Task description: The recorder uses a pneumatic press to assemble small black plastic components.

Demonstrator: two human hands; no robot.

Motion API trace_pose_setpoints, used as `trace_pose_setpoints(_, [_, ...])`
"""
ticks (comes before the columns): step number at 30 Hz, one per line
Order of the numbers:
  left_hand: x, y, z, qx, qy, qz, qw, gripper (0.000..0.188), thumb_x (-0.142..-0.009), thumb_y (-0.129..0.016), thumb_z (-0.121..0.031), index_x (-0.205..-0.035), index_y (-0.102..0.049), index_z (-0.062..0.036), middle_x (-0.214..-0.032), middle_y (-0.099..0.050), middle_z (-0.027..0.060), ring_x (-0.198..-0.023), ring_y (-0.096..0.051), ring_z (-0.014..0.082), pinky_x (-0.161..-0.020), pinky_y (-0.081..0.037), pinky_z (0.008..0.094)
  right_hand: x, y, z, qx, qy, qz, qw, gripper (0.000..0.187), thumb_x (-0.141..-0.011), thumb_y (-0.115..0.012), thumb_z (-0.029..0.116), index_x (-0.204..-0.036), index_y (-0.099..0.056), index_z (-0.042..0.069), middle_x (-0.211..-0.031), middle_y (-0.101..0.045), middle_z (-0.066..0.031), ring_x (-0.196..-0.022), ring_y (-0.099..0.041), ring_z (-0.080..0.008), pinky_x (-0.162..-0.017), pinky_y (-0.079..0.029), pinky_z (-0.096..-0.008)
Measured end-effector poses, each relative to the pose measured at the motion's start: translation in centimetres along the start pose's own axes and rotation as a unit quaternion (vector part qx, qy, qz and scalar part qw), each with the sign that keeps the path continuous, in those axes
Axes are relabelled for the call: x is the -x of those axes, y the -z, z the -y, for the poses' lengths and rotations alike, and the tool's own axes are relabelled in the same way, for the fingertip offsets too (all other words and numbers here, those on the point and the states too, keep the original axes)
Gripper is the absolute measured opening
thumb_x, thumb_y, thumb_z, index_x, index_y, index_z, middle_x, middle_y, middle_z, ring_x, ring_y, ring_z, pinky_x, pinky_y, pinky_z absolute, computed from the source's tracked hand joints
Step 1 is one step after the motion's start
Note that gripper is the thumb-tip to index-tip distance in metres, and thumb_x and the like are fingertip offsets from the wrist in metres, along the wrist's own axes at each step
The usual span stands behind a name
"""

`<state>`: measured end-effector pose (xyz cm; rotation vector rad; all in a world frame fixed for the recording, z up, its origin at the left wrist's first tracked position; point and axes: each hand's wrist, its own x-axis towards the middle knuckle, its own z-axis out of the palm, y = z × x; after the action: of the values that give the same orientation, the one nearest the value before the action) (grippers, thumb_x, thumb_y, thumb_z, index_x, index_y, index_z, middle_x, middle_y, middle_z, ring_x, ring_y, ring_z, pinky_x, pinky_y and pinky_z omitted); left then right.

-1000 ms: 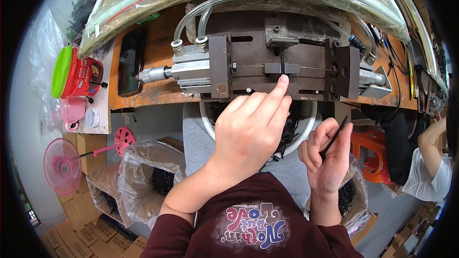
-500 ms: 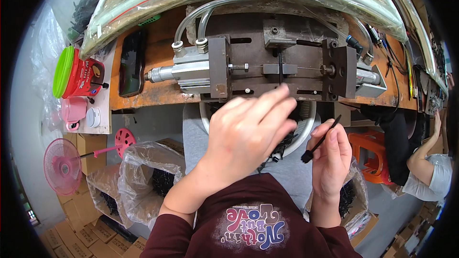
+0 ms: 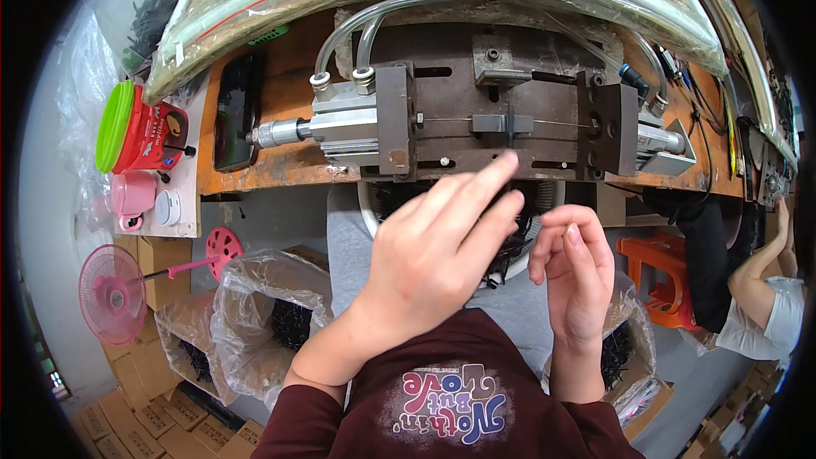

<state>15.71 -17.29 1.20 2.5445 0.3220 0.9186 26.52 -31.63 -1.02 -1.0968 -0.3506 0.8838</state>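
My left hand (image 3: 433, 234) reaches to the front edge of a dark metal clamping fixture (image 3: 442, 140), its fingers stretched and slightly blurred. The index fingertip is by the near end of a short dark rod (image 3: 511, 126), which crosses a small grey block (image 3: 490, 123) on a thin horizontal wire. No grip on that rod can be made out. My right hand (image 3: 580, 268) is raised to the right, fingers loosely curved and apart, holding nothing visible. Below the hands, a white-rimmed tub (image 3: 367, 214) with black slender parts (image 3: 508, 259) sits at my lap, partly hidden by my left hand.
Metal cylinders with clear hoses (image 3: 344, 115) flank the fixture. A phone (image 3: 234, 110), red bucket (image 3: 153, 132) and pink cup (image 3: 133, 191) are at left. Plastic-lined boxes (image 3: 255, 289) and a pink fan (image 3: 112, 293) stand lower left. Another person's arm (image 3: 756, 276) shows near an orange stool (image 3: 659, 276).
The black part has left my right hand, whose fingers have opened. The rod at the block reaches less far back, and the bolt ends on both sides have drawn outward.
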Motion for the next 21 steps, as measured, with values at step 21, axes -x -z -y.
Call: trace_pose_setpoints(21, [-0.2, -0.2, 1.2, 0.155, 0.055, -0.015, 0.986, 0.046, -0.070, -0.086, -0.008, -0.111, -0.068, 0.0002, -0.113, -0.070, 0.0148, -0.056, -0.062, 0.0064, -0.053, -0.046, 0.0184, 2.3, 5.2, -4.0, 0.177, -0.016, -0.075, 0.981, 0.017, -0.099, -0.054, 0.015, -0.102, -0.062, 0.000, -0.078, -0.060, -0.0031, -0.067, -0.053, -0.0099, -0.063, -0.042, -0.0231])
